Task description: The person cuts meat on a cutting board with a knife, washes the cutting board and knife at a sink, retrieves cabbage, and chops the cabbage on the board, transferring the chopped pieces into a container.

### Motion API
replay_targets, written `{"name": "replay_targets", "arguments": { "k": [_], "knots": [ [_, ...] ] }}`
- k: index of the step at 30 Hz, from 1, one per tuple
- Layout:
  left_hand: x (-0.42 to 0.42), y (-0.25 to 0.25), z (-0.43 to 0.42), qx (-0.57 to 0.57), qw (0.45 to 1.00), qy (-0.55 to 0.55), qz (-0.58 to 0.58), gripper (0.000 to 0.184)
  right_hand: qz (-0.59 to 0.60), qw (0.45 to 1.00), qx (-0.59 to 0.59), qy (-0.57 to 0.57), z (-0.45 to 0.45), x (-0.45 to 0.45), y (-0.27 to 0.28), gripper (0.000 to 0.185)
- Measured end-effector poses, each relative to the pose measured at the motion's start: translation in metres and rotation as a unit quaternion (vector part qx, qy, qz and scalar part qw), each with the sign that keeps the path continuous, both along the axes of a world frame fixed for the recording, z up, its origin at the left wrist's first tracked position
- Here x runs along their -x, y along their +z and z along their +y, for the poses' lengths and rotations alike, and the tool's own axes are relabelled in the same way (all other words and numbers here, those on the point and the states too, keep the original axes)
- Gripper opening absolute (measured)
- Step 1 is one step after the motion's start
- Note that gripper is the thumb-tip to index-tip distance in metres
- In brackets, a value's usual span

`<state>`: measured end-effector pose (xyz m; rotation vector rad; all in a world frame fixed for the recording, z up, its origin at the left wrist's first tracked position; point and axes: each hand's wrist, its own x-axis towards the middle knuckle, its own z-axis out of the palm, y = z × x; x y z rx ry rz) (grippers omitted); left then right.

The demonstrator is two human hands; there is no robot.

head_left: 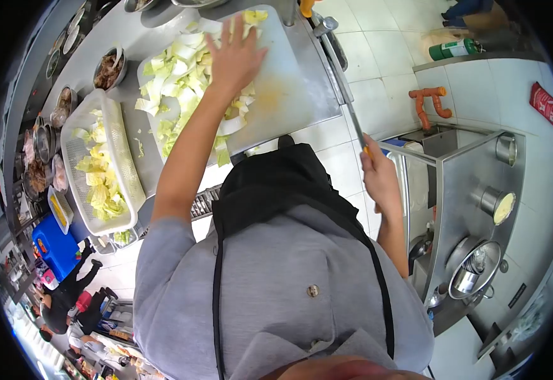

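Note:
My left hand [235, 57] lies with spread fingers over the far right part of a heap of cut cabbage [184, 82]. The pale pieces cover the left side of a white cutting board [289, 79] on a steel table; its right side is bare with a yellowish stain. Off the table's right edge, my right hand [381, 180] is closed round the handle of a knife [356, 120]. A bit of orange handle shows at the fingers, and the long blade, seen nearly edge-on, points up and away from me.
A white plastic basket [134, 171] with cabbage leaves stands left of the board. Metal bowls of meat [108, 69] line the far left. To the right are a steel unit [472, 171] with pots and an orange pipe [428, 104]. Other people [67, 304] are at lower left.

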<state>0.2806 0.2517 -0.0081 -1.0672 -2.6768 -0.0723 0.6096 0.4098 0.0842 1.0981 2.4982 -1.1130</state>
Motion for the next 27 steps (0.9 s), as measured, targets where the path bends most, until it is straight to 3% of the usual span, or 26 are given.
{"name": "replay_targets", "arguments": {
  "k": [1, 3, 5, 6, 7, 9, 13, 14, 15, 16, 18, 20, 22, 24, 27],
  "knots": [
    [0.011, -0.007, 0.006, -0.004, 1.0, 0.005, 0.0, 0.057, -0.01, 1.0, -0.017, 0.018, 0.007, -0.004, -0.002, 0.042],
    [0.041, -0.021, 0.024, -0.084, 0.992, -0.092, -0.03, 0.058, -0.018, 0.998, -0.04, 0.041, 0.015, -0.002, 0.004, 0.042],
    [0.06, -0.021, 0.036, -0.05, 0.993, -0.09, -0.062, 0.058, -0.095, 0.99, 0.096, -0.043, 0.023, 0.015, 0.024, 0.04],
    [0.066, -0.021, 0.04, -0.01, 0.991, -0.092, -0.094, 0.057, -0.094, 0.991, 0.092, -0.039, 0.029, 0.024, 0.03, 0.04],
    [0.069, -0.014, 0.04, -0.013, 0.992, -0.087, -0.093, 0.057, -0.086, 0.994, 0.064, 0.015, 0.037, 0.034, 0.035, 0.04],
    [0.078, 0.003, 0.036, 0.099, 0.956, -0.07, -0.268, 0.056, -0.069, 0.986, -0.026, 0.149, 0.059, 0.056, 0.03, 0.04],
    [0.05, 0.017, -0.007, 0.1, 0.966, -0.104, -0.213, 0.055, -0.115, 0.953, -0.114, 0.257, 0.068, 0.118, 0.025, 0.036],
    [0.047, 0.019, -0.021, 0.101, 0.967, -0.093, -0.216, 0.055, -0.106, 0.926, -0.211, 0.294, 0.064, 0.13, 0.021, 0.033],
    [0.045, 0.02, -0.038, 0.023, 0.983, -0.126, -0.128, 0.054, -0.094, 0.889, -0.306, 0.328, 0.06, 0.143, 0.018, 0.031],
    [0.041, 0.02, -0.058, -0.052, 0.986, -0.156, -0.04, 0.054, -0.096, 0.886, -0.3, 0.341, 0.049, 0.157, 0.018, 0.031],
    [0.037, 0.04, -0.112, -0.259, 0.935, -0.131, -0.204, 0.052, -0.022, 0.879, -0.389, 0.275, 0.018, 0.192, 0.022, 0.036],
    [0.015, 0.057, -0.182, -0.255, 0.93, -0.035, -0.262, 0.069, 0.184, 0.895, -0.283, 0.293, -0.007, 0.216, 0.004, 0.043],
    [-0.034, 0.062, -0.235, -0.18, 0.95, 0.037, -0.252, 0.1, 0.319, 0.896, -0.078, 0.298, -0.03, 0.246, -0.035, 0.05],
    [-0.091, 0.031, -0.256, -0.082, 0.97, 0.073, -0.219, 0.127, 0.37, 0.881, -0.072, 0.286, -0.038, 0.274, -0.096, 0.059],
    [-0.121, 0.007, -0.226, -0.075, 0.967, 0.127, -0.207, 0.133, 0.406, 0.861, -0.082, 0.295, -0.051, 0.318, -0.128, 0.072]
  ]
}}
